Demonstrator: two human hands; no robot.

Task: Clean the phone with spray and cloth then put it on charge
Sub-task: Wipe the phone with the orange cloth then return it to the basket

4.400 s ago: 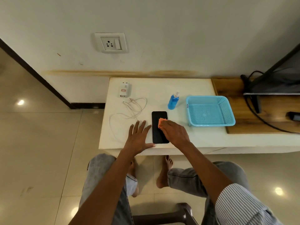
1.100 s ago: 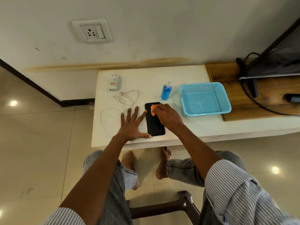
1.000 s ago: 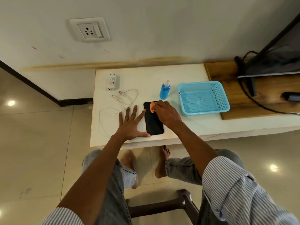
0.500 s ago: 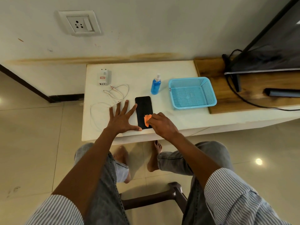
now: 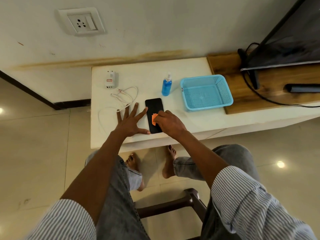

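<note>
- We have the phone (image 5: pixel 154 110) lying flat and screen-up near the front edge of the worktop (image 5: pixel 199 118); everything else we place from it
- Our right hand (image 5: pixel 168 122) is closed on the orange cloth (image 5: pixel 154 119), pressing it onto the lower half of the phone; about a second ago the cloth was at the top end, so the wipe has travelled down the screen
- Our left hand (image 5: pixel 129 121) lies flat with fingers spread wide, just left of the phone, index tip and thumb tip touching its edge as before, holding nothing and keeping it steady
- The spray bottle (image 5: pixel 167 84) stands just behind the phone, untouched through these frames, which suggests to us that spraying is done and wiping is nearly finished
- The cable (image 5: pixel 124 99) lies coiled left of the phone, the charger (image 5: pixel 110 81) further back on that side, the wall socket (image 5: pixel 81 22) above; charging is not yet begun
- The blue basket (image 5: pixel 206 91) sits right of the phone
</note>
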